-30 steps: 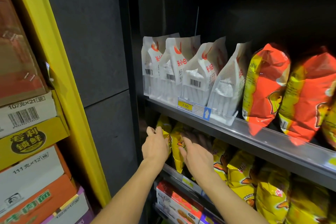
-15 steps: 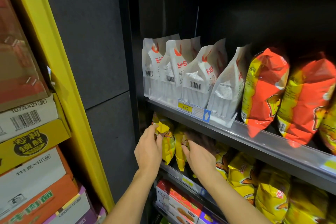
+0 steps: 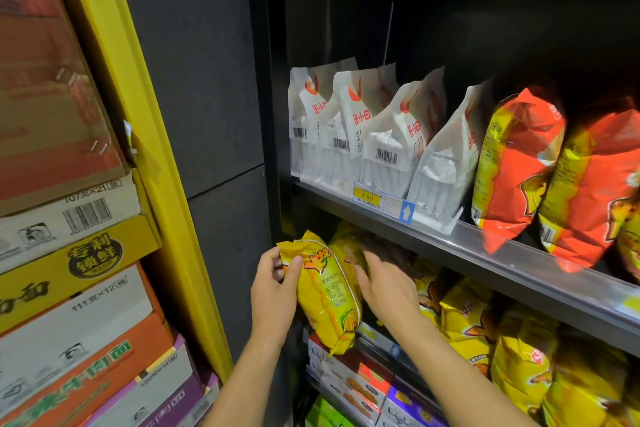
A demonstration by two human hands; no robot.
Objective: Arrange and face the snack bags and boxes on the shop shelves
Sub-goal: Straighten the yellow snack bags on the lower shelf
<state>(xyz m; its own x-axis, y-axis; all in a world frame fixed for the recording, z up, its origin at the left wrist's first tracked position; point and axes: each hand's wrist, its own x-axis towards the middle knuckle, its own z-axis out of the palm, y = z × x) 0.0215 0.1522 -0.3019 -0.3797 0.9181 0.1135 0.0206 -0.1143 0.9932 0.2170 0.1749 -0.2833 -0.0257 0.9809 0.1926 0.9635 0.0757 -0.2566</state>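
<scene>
A yellow snack bag (image 3: 329,291) is out in front of the middle shelf, tilted, its lower end hanging past the shelf edge. My left hand (image 3: 273,291) grips its upper left edge, thumb on the front. My right hand (image 3: 384,288) lies against the bag's right side with fingers fairly straight, reaching toward a second yellow bag (image 3: 349,239) behind. More yellow bags (image 3: 464,319) stand in a row to the right on the same shelf.
Above, white pouches (image 3: 381,146) and red-orange bags (image 3: 516,166) stand on the upper shelf (image 3: 485,253). Snack boxes (image 3: 349,374) fill the shelf below. A yellow post (image 3: 145,149) and stacked cartons (image 3: 69,288) crowd the left.
Both hands have pulled the yellow bag out from the middle shelf toward me and lower. Its printed face now shows. Before, the hands reached in among the bags.
</scene>
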